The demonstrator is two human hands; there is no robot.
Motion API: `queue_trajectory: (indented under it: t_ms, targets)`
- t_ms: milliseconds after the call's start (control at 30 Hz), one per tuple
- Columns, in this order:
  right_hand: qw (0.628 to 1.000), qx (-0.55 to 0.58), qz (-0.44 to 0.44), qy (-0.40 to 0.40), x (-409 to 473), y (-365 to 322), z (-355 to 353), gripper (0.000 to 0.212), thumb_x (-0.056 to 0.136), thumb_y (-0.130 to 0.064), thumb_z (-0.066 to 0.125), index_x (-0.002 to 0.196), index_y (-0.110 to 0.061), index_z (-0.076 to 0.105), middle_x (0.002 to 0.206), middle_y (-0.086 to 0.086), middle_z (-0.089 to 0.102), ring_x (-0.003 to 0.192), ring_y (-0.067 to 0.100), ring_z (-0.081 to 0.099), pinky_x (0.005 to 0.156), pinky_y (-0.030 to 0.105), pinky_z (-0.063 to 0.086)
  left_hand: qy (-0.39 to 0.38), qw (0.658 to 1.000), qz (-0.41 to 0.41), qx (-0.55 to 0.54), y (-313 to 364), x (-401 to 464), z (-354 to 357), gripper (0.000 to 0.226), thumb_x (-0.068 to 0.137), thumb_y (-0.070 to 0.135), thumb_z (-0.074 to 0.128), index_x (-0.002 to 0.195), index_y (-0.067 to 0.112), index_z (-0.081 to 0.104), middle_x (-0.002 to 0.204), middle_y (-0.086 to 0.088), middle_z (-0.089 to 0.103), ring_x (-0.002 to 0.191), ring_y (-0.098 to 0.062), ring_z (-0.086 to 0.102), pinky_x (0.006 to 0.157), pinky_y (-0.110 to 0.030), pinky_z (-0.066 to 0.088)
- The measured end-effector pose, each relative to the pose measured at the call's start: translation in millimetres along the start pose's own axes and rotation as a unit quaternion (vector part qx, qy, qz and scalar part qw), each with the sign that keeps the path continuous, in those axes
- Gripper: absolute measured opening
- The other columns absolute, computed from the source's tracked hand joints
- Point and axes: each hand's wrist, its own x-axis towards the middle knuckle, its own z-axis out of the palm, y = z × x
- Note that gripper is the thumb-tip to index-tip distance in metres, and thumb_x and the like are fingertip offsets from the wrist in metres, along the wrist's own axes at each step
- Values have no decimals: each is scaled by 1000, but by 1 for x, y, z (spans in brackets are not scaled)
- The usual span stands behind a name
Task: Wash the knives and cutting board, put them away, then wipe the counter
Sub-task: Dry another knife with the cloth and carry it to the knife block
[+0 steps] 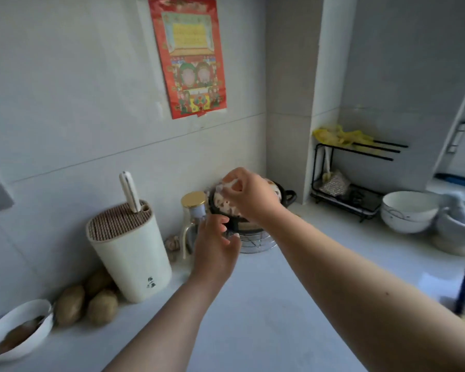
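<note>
Right hand: raised over the back corner, fingers curled and pinching a small pale, patterned thing, too blurred to name
Left hand: just below and in front of the right, fingers loosely bent toward the dark pot; whether they touch or hold anything cannot be told
Dark pot: right behind both hands, mostly hidden by them; only one side handle and part of the rim show
Metal rack: under the pot, half covered by the left hand's fingers
Knife: left of the fingers, only its white handle shows, blade sunk in the knife block
Cutting board: cannot be made out
Glass jar: gold lid, just left of the left hand, lower part hidden
Potatoes: near left, against the block's base
Dish: cut off at the lower left edge
Bowls: stacked, well right of the fingers; a grey mortar beside them is blurred
Surface: broad white stretch open below the hands toward the near edge
</note>
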Motion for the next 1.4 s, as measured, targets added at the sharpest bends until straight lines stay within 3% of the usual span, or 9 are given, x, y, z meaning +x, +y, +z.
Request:
queue_trajectory:
  t_ms: [100, 233, 433, 600, 833, 1033, 1100, 1233, 1400]
  targets:
    - [997, 13, 46, 55, -29, 32, -54, 14, 85, -38, 63, 90, -25, 60, 73, -6, 66, 69, 13, 66, 67, 31, 53, -73, 997, 17, -35, 44, -15, 39, 25, 78, 14, 62, 102, 13, 57, 92, 0, 54, 83, -24, 58, 77, -33, 47]
    - [988, 5, 102, 119, -76, 72, -126, 15, 86, -35, 64, 77, -25, 59, 73, -2, 68, 71, 20, 68, 70, 39, 57, -167, 981, 83, -46, 104, -39, 92, 24, 78, 16, 60, 102, 16, 56, 95, 2, 56, 78, -14, 56, 65, -20, 38]
    - [957, -37, 220, 185, -150, 153, -223, 23, 88, -38, 61, 73, -22, 57, 70, 5, 69, 72, 24, 69, 68, 40, 56, -287, 943, 141, -88, 190, -86, 167, 17, 89, 20, 60, 104, 25, 56, 105, 4, 53, 78, -1, 53, 67, -14, 39]
    - [913, -83, 330, 224, -218, 223, -289, 23, 88, -41, 60, 71, -26, 54, 73, 1, 68, 74, 22, 68, 69, 35, 54, -380, 907, 140, -115, 246, -131, 221, 11, 87, 25, 60, 98, 25, 58, 104, 2, 56, 82, -6, 57, 69, -26, 51]
    - [845, -126, 478, 203, -311, 302, -338, 25, 87, -35, 58, 92, -12, 66, 84, 7, 70, 80, 25, 66, 72, 34, 54, -499, 855, 121, -72, 289, -184, 276, 17, 88, 31, 57, 105, 25, 57, 101, 7, 60, 92, -13, 59, 79, -37, 57]
    - [823, -154, 547, 7, -350, 349, -330, 58, 83, -33, 65, 135, -17, 44, 132, 5, 55, 118, 25, 54, 98, 35, 46, -529, 841, 112, -10, 295, -215, 312, 20, 88, 29, 58, 108, 24, 56, 104, 6, 60, 91, -14, 59, 78, -31, 55]
    - [805, -192, 559, -40, -357, 356, -324, 50, 81, -36, 67, 124, -16, 51, 122, 4, 58, 114, 26, 54, 98, 37, 45, -544, 833, 100, -4, 295, -224, 320, 23, 88, 29, 59, 111, 23, 55, 104, 5, 59, 91, -14, 60, 81, -34, 56]
    - [819, -176, 544, -56, -366, 360, -335, 21, 79, -32, 71, 75, -17, 57, 79, 0, 58, 82, 22, 58, 63, 25, 44, -562, 823, 83, 0, 295, -238, 334, 42, 85, 32, 65, 122, 20, 49, 102, 7, 55, 94, -15, 59, 81, -29, 53]
    - [878, -13, 477, 21, -368, 346, -367, 28, 81, -35, 71, 71, -18, 52, 67, -3, 48, 59, 12, 44, 52, 25, 33, -614, 778, 56, -123, 306, -252, 339, 73, 70, 31, 83, 129, 22, 42, 118, 5, 56, 103, -8, 57, 88, -23, 50]
